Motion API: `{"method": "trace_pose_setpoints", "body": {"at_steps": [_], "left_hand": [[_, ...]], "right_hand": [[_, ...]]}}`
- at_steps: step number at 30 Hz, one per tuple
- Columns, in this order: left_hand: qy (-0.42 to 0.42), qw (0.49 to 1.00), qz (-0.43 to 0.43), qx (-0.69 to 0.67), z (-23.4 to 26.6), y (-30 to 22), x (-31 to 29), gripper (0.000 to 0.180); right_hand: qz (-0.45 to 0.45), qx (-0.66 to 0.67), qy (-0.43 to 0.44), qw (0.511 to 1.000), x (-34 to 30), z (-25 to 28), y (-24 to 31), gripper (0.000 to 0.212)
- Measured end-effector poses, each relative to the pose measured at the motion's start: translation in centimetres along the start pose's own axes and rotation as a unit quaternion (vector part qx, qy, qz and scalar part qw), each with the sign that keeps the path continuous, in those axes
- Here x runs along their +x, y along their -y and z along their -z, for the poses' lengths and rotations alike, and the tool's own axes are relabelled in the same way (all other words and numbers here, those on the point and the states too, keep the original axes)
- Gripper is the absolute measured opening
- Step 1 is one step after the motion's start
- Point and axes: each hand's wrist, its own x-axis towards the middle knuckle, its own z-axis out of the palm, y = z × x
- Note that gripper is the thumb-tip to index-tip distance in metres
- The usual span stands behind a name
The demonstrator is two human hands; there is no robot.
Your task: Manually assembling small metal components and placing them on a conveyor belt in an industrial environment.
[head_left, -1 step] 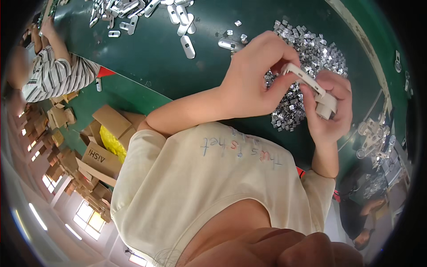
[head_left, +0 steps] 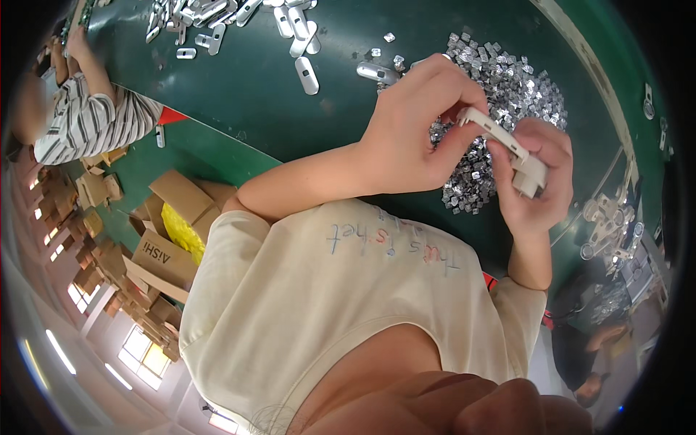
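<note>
A pale off-white plastic part (head_left: 500, 135), long and narrow with small slots along its side and a blockish end, is held between my two hands above the table. My left hand (head_left: 417, 138) pinches its slim end between thumb and fingers. My right hand (head_left: 547, 199) is closed around the blocky end, its thumb against the side. Behind and below the hands spreads a heap of small shiny metal pieces (head_left: 533, 94), partly covered by them. An oblong silver plate (head_left: 375, 72) lies beside my left hand.
More oblong silver plates (head_left: 307, 76) lie scattered on the dark green table (head_left: 239, 94) at the far left. White parts with round ends (head_left: 612, 221) lie at the right. An open cardboard box (head_left: 163, 261) stands left of me. Another person in a striped shirt (head_left: 98, 119) is at the far left.
The pale part has tilted very slightly between my hands. Both hands keep their grip, and nothing else has visibly moved.
</note>
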Motion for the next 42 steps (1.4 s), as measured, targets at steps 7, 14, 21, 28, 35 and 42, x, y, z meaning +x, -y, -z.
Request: {"method": "trace_pose_setpoints", "body": {"at_steps": [7, 14, 21, 28, 35, 42], "left_hand": [[-0.05, 0.986, 0.141, 0.073, 2.3, 1.8, -0.1, 0.041], [0.006, 0.902, 0.053, 0.428, 11.5, 2.1, -1.9, 0.013], [-0.031, 0.945, 0.055, 0.322, 7.2, 1.9, -2.0, 0.007], [0.076, 0.936, 0.064, 0.338, 1.2, 5.1, 1.7, 0.02], [0.1, 0.959, 0.091, 0.249, 1.7, 4.5, 2.9, 0.012], [-0.042, 0.986, 0.16, -0.009, 1.9, 4.5, 2.2, 0.015]], "right_hand": [[-0.232, 0.031, 0.122, 0.964, 6.7, -1.0, -5.6, 0.031], [-0.102, -0.333, -0.036, 0.937, 13.7, 2.0, -15.3, 0.047], [0.009, -0.127, 0.338, 0.932, 7.6, -3.6, -4.8, 0.02], [0.011, -0.182, 0.277, 0.943, 3.8, -3.0, -4.1, 0.016], [-0.013, -0.17, 0.172, 0.97, 2.3, -1.8, -3.2, 0.009], [-0.275, 0.206, 0.107, 0.933, 2.5, -0.1, -4.0, 0.016]]}}
